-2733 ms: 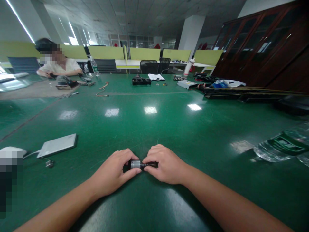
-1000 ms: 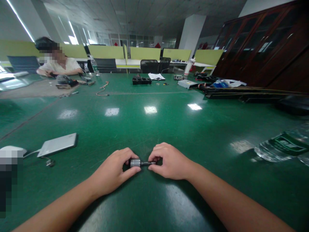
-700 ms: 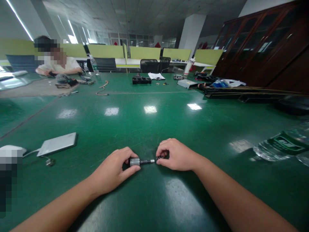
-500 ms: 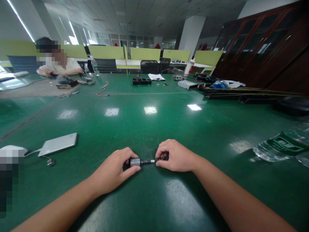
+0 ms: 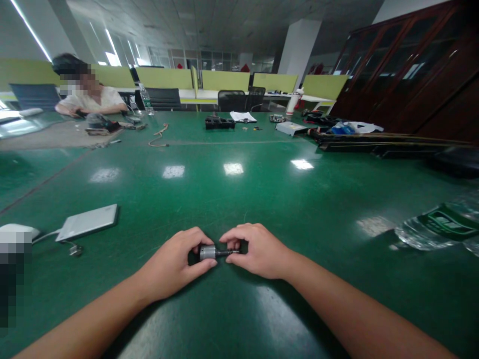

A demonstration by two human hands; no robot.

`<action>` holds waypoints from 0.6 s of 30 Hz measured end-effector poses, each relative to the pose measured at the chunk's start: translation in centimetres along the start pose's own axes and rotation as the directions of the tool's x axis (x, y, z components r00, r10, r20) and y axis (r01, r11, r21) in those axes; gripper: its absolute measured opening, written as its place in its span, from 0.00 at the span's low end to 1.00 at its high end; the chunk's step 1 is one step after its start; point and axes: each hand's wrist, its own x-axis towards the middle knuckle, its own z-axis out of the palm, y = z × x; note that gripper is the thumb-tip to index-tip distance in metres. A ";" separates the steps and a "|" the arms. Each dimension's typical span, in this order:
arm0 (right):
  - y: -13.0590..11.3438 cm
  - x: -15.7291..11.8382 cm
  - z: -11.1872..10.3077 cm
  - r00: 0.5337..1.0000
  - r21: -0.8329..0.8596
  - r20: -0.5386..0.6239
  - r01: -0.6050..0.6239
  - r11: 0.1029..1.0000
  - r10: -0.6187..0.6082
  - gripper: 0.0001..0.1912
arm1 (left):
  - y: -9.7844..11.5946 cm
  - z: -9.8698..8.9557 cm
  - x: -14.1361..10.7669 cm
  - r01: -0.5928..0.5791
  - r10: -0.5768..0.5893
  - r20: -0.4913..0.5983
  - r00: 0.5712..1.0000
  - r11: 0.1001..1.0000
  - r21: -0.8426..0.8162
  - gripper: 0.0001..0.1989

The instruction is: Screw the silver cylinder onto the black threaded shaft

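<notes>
Low in the middle of the view, my left hand [image 5: 183, 257] grips a grey metal cylinder [image 5: 208, 252] between thumb and fingers. From the cylinder's right end a thin dark shaft [image 5: 221, 253] points right, with a black coiled piece, like a spring, [image 5: 232, 252] around its outer part. My right hand [image 5: 254, 249] is curled around that coiled piece, thumb below and fingers above, closed on it. Both hands are low over the green table [image 5: 202, 199].
A white flat box [image 5: 89, 222] with a cable lies at left. Plastic bottles [image 5: 441, 225] lie at right. Farther back are a black tray [image 5: 220, 123], papers [image 5: 242, 117], long dark strips [image 5: 374, 143] and a seated person [image 5: 92, 97].
My right hand has moved left, bringing the coiled piece over the shaft, whose bright tip was bare before. My left hand has barely moved and still holds the cylinder.
</notes>
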 end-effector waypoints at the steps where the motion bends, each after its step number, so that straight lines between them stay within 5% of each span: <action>1: 0.1 0.0 0.1 1.000 0.003 -0.016 -0.007 1.000 0.007 0.17 | 0.0 0.0 0.0 0.002 -0.002 0.001 1.000 1.000 0.000 0.09; 18: 0.1 -0.1 -0.9 1.000 -0.024 -0.015 -0.028 0.999 0.028 0.15 | 0.0 0.0 0.0 0.030 -0.030 0.011 0.999 1.000 0.006 0.08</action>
